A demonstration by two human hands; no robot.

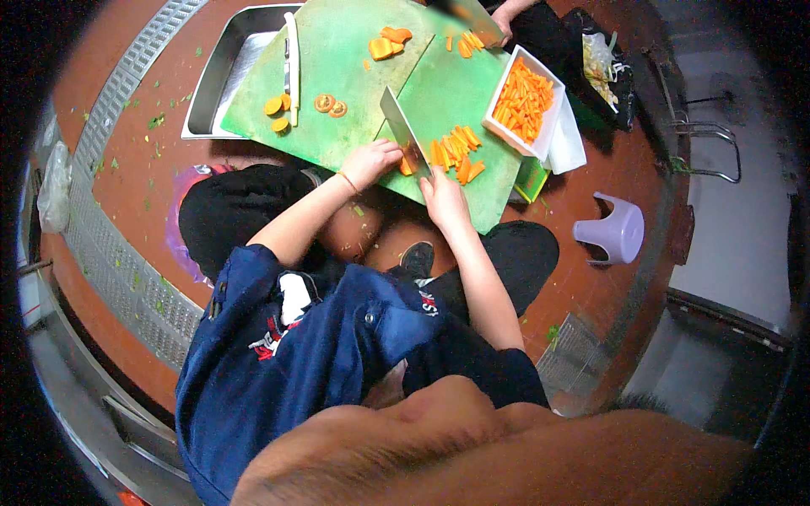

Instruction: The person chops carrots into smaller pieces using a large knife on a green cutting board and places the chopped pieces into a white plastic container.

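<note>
My right hand (446,199) grips the handle of a broad-bladed cleaver (398,117), its blade standing on the green cutting board (421,88). Just left of the blade, the fingers of my left hand (374,166) hold a carrot piece (405,167) against the board. Cut carrot sticks (452,148) lie in a loose row right of the blade. Farther left are carrot rounds (274,105), two slices with dark centres (330,105) and larger carrot chunks (387,44). A white plastic tub (502,131) full of carrot sticks sits at the board's right edge.
Opposite me, another person's hand (503,26) is beside a blade (481,25) and some carrot sticks. A long white utensil (292,69) lies on the left board. Around are a metal pan (209,82), a purple stool (617,228), a scrap-filled bag (601,63) and floor grating (133,246).
</note>
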